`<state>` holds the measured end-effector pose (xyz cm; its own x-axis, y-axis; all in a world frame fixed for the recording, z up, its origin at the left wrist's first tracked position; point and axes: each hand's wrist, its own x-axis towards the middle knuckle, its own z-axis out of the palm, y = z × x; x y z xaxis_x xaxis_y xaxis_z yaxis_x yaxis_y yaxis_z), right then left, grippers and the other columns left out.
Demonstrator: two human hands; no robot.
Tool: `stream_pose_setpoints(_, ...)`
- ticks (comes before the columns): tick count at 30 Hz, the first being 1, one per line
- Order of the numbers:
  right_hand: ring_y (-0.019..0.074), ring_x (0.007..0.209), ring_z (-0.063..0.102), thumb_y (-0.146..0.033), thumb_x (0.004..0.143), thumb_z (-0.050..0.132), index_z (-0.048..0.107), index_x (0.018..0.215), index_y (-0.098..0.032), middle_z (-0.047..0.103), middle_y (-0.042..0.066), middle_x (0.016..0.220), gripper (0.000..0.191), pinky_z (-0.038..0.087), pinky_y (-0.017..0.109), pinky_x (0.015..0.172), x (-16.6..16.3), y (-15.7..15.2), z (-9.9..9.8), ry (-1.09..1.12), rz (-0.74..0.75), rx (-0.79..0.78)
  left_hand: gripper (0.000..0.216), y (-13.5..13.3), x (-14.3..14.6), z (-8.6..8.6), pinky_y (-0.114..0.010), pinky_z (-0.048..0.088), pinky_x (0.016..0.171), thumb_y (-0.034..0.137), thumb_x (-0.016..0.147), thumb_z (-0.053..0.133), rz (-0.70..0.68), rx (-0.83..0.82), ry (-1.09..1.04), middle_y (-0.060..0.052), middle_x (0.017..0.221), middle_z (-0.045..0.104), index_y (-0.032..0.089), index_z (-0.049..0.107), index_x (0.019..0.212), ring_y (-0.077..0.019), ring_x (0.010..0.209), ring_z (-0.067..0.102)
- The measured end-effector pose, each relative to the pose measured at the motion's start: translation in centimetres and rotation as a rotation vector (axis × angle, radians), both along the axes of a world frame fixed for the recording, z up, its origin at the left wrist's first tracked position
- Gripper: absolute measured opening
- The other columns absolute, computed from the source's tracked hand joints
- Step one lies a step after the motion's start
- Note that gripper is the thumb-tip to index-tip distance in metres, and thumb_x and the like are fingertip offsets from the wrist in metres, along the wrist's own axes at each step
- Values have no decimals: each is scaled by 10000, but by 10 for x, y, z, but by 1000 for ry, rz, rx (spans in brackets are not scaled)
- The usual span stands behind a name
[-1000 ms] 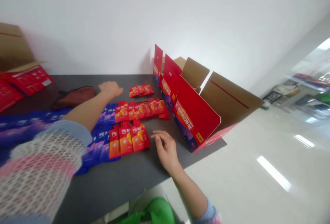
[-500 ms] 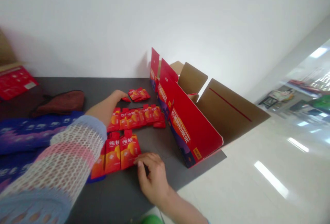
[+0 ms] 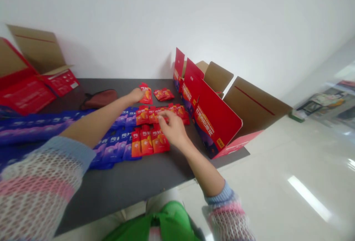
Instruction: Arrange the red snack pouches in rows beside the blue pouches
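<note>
My left hand (image 3: 135,95) reaches across the dark table (image 3: 130,185) and pinches one red pouch (image 3: 146,94), lifted near the back. My right hand (image 3: 172,128) hovers over the middle row of red pouches (image 3: 155,114), fingers curled down onto them; what they grip is hidden. A nearer row of three red pouches (image 3: 148,142) lies just left of that hand. A small pile of red pouches (image 3: 164,94) lies by the wall.
An open red and brown carton (image 3: 219,113) stands at the table's right end. Blue pouches (image 3: 50,126) spread across the left. A dark red bag (image 3: 98,98) and another open carton (image 3: 30,74) sit at the back left. The floor lies beyond the table's right edge.
My left hand has taken a red pouch from the back pile and lifted it. My right hand moved from the near row's edge up to the middle row.
</note>
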<state>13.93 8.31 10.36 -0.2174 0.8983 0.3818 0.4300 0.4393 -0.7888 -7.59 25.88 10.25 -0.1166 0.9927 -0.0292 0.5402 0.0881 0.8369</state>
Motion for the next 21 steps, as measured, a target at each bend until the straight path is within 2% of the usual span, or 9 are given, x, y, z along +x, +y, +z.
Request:
stream_pose_setpoints(3,193,1153,625,-270,916,632,603,1178,-154,661,97,1222,289,466,331,1038,-21,30,-5,233,-64,-212,302,-35,5,0,-255,427,542,362,852,617,-98,-34,-31,-50,570,590,145,626,643,-179,576,556)
stream_pose_setpoints(5,188,1119,625,-281,897,661,577,1168,-168,649,80,1195,305,487,350,1024,-32,44,-8,412,-111,-445,290,-59,8,-2,-266,467,592,371,848,611,-172,-42,-53,-62,647,651,140,656,678,-194,628,599)
stream_pose_setpoints(8,178,935,639,-283,927,599,587,1050,-187,653,30,994,157,549,406,912,-43,51,-11,625,62,-868,305,-88,13,-8,-299,483,646,373,854,587,-136,35,44,-68,626,633,160,621,638,-236,687,631)
stream_pose_setpoints(10,165,805,622,-281,941,562,590,987,-183,630,12,859,112,572,390,813,-47,49,-12,735,166,-1039,294,-103,17,-13,-323,485,695,352,860,572,-85,85,121,-77,628,623,177,595,625,-274,757,653)
stream_pose_setpoints(14,131,626,555,-223,916,552,571,908,-172,577,-15,706,55,531,275,640,-52,45,-13,874,151,-1080,187,-123,30,-18,-366,485,848,346,887,557,-14,185,228,-128,865,683,185,620,817,-333,990,664)
stream_pose_setpoints(16,117,559,517,-191,921,514,551,859,-173,552,-28,647,74,477,232,581,-52,45,-11,904,156,-1073,243,-125,37,-17,-385,481,918,388,910,539,59,298,269,-159,1050,674,171,613,990,-331,1080,642)
stream_pose_setpoints(19,105,494,475,-208,947,480,532,802,-173,518,-39,580,158,387,197,517,-46,47,-11,916,114,-1063,432,-111,44,-11,-376,485,957,447,933,511,153,407,220,-158,1166,650,135,534,1233,-284,1080,645)
stream_pose_setpoints(21,103,489,478,-211,937,503,541,795,-170,530,-40,575,152,369,193,505,-39,49,-14,937,61,-1049,451,-89,44,-8,-357,501,914,418,916,530,182,352,183,-134,1098,685,125,545,1259,-265,999,671)
